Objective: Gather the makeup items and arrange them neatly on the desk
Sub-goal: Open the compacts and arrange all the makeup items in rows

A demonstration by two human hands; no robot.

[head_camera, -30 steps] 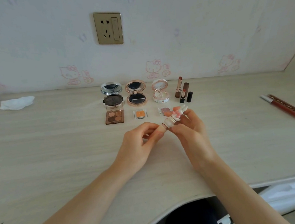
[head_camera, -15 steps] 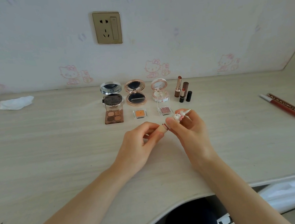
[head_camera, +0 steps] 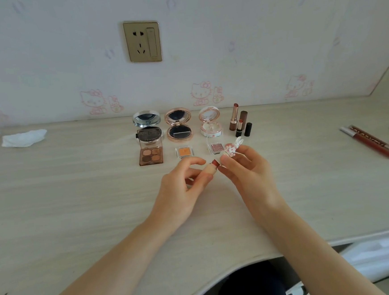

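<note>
Left hand (head_camera: 180,188) pinching lipstick base (head_camera: 211,169), right hand (head_camera: 246,169) pinching bunny cap (head_camera: 233,146); cap just right of base, long axis toward it.

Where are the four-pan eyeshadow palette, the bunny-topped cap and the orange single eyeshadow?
four-pan eyeshadow palette (head_camera: 150,156): head view, centre of the four pans.
bunny-topped cap (head_camera: 233,146): head view, on the bunny figure, held by the right hand (head_camera: 249,171).
orange single eyeshadow (head_camera: 184,151): head view, on the orange pan.
</note>
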